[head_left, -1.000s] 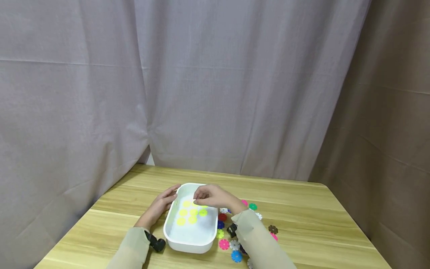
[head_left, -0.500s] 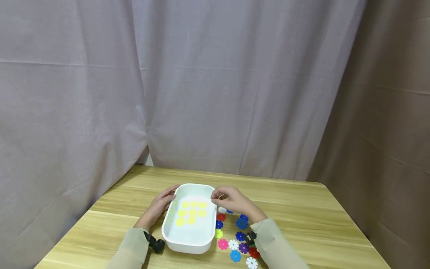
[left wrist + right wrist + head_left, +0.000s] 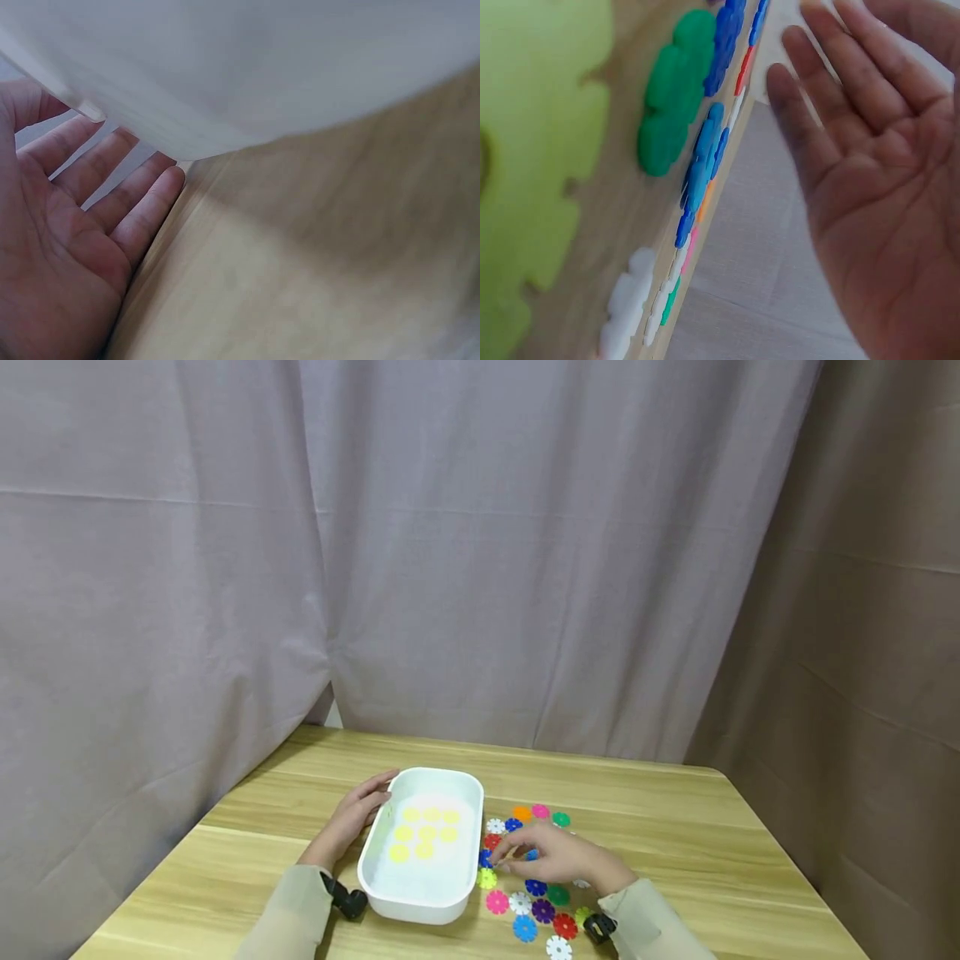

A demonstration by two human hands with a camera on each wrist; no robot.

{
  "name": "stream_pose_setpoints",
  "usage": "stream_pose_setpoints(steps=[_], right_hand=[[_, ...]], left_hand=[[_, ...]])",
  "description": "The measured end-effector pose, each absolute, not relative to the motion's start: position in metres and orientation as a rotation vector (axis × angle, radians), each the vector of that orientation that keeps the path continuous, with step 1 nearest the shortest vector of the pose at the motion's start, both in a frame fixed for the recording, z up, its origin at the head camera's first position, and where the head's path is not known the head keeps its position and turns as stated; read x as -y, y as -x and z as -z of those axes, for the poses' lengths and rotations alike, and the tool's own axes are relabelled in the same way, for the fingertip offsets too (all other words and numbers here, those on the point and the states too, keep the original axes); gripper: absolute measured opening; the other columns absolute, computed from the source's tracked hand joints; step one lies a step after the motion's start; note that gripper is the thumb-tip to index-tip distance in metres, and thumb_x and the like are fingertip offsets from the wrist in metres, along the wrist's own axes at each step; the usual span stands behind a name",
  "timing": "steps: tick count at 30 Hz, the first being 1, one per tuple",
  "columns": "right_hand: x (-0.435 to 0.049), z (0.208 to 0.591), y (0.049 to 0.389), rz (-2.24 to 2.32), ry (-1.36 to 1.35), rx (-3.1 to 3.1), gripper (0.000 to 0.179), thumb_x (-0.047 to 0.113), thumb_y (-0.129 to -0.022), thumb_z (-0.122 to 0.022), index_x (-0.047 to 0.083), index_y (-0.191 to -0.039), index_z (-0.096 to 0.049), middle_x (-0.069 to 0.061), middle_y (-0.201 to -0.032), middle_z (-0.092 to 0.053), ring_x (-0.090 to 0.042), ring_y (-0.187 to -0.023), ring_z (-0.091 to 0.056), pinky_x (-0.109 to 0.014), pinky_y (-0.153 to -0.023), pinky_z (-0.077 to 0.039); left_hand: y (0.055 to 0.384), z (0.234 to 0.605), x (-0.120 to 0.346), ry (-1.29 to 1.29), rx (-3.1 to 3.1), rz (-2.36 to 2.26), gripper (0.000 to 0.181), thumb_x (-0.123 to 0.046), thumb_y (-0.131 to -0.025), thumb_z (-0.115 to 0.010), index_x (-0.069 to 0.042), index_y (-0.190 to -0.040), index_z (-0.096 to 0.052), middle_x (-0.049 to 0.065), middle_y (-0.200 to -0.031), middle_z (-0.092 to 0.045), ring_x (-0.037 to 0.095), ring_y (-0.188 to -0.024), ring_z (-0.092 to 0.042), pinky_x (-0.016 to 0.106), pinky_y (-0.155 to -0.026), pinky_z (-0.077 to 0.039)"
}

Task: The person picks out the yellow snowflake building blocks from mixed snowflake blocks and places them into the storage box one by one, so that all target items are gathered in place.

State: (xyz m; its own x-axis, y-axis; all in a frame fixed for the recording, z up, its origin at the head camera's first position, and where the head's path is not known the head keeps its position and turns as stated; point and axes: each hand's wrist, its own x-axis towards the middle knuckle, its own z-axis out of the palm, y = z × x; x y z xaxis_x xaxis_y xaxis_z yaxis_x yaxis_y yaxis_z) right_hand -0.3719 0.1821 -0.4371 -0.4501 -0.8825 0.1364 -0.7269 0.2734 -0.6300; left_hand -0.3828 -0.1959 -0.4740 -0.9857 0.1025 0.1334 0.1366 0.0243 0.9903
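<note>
My left hand [image 3: 348,821] rests against the left side of a white tray [image 3: 362,878], fingers extended along its rim. In the left wrist view, my fingers [image 3: 99,166] reach up to the tray's outer wall, tips partly hidden behind it. Inside the tray lie several yellow snowflake discs [image 3: 399,853]. My right hand [image 3: 552,853] hovers low over loose snowflake discs right of the tray, thumb and index finger apart. Its fingertips are right by a dark blue disc [image 3: 485,858] and a yellow-green disc [image 3: 487,879]. Nothing shows between these fingers [image 3: 855,94].
Loose discs in several colours lie on the wooden table [image 3: 675,860], including a pink disc [image 3: 497,902], a purple disc [image 3: 543,910], a light blue disc [image 3: 525,929] and an orange disc [image 3: 522,813]. Grey curtains [image 3: 480,568] hang behind the table.
My right hand has moved from above the tray, over its right rim, and down to the loose discs. The left hand stays at the tray, which has shifted slightly left in view.
</note>
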Motion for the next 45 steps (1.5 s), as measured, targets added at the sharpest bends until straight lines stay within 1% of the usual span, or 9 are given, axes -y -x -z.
stream_pose_setpoints(steps=[9,14,22,27,29,34,36,40,45], right_hand=[[-0.184,0.436,0.362,0.731,1.615,-2.317,0.027,0.015,-0.102,-0.058,0.014,-0.126,-0.068,0.001,-0.130,-0.066,-0.011,-0.120,-0.059,-0.032,-0.102,-0.050],[-0.181,0.434,0.358,0.764,1.590,-2.275,0.025,0.018,-0.102,-0.058,0.015,-0.124,-0.069,0.003,-0.126,-0.066,-0.008,-0.114,-0.061,-0.029,-0.096,-0.053],[-0.193,0.437,0.362,0.715,1.646,-2.344,0.021,0.017,-0.099,-0.062,0.014,-0.117,-0.073,0.004,-0.118,-0.070,-0.007,-0.109,-0.064,-0.029,-0.095,-0.053],[-0.207,0.434,0.366,0.775,1.556,-2.383,0.019,0.019,-0.100,-0.062,0.014,-0.113,-0.075,0.006,-0.110,-0.073,-0.004,-0.099,-0.065,-0.030,-0.087,-0.057],[-0.211,0.433,0.367,0.811,1.517,-2.379,0.019,0.020,-0.100,-0.062,0.014,-0.112,-0.075,0.005,-0.109,-0.073,-0.004,-0.096,-0.066,-0.030,-0.082,-0.058],[-0.212,0.434,0.367,0.858,1.505,-2.392,0.016,0.017,-0.099,-0.064,0.012,-0.110,-0.074,0.001,-0.107,-0.074,-0.010,-0.098,-0.067,-0.034,-0.085,-0.059],[-0.208,0.435,0.367,0.846,1.517,-2.432,0.014,0.016,-0.097,-0.066,0.012,-0.109,-0.074,0.000,-0.106,-0.073,-0.011,-0.098,-0.067,-0.033,-0.085,-0.059],[-0.200,0.436,0.368,0.801,1.496,-2.520,0.013,0.015,-0.094,-0.071,0.012,-0.106,-0.072,0.001,-0.102,-0.070,-0.011,-0.091,-0.066,-0.028,-0.079,-0.059],[-0.192,0.437,0.372,0.742,1.424,-2.583,0.020,0.022,-0.088,-0.079,0.014,-0.105,-0.072,0.005,-0.102,-0.067,-0.013,-0.089,-0.065,-0.026,-0.077,-0.057]], left_hand=[[0.381,0.472,0.199,0.286,2.236,2.168,0.053,-0.021,-0.101,-0.055,-0.009,-0.152,-0.044,0.022,-0.146,-0.050,0.034,-0.125,-0.058,0.033,-0.095,-0.054],[0.381,0.471,0.199,0.269,2.229,2.175,0.052,-0.021,-0.101,-0.055,-0.010,-0.151,-0.046,0.021,-0.145,-0.051,0.034,-0.124,-0.058,0.034,-0.095,-0.055],[0.381,0.473,0.198,0.245,2.243,2.160,0.050,-0.019,-0.102,-0.054,-0.011,-0.151,-0.047,0.021,-0.144,-0.052,0.031,-0.124,-0.059,0.034,-0.095,-0.054],[0.381,0.473,0.198,0.249,2.236,2.150,0.049,-0.020,-0.102,-0.053,-0.012,-0.150,-0.049,0.019,-0.145,-0.052,0.031,-0.124,-0.059,0.033,-0.093,-0.056],[0.381,0.472,0.198,0.250,2.231,2.158,0.049,-0.020,-0.102,-0.053,-0.014,-0.150,-0.049,0.017,-0.145,-0.052,0.031,-0.123,-0.059,0.034,-0.093,-0.056],[0.380,0.473,0.196,0.271,2.240,2.156,0.050,-0.019,-0.102,-0.052,-0.012,-0.151,-0.046,0.020,-0.147,-0.050,0.033,-0.125,-0.058,0.034,-0.093,-0.056],[0.380,0.473,0.196,0.273,2.246,2.154,0.050,-0.019,-0.103,-0.051,-0.011,-0.152,-0.045,0.021,-0.148,-0.049,0.034,-0.125,-0.058,0.034,-0.093,-0.056],[0.380,0.472,0.198,0.265,2.256,2.139,0.050,-0.020,-0.103,-0.051,-0.011,-0.152,-0.045,0.021,-0.149,-0.048,0.035,-0.126,-0.057,0.034,-0.093,-0.056],[0.380,0.470,0.201,0.240,2.250,2.148,0.050,-0.020,-0.103,-0.052,-0.012,-0.151,-0.046,0.022,-0.148,-0.048,0.034,-0.124,-0.058,0.034,-0.093,-0.056]])
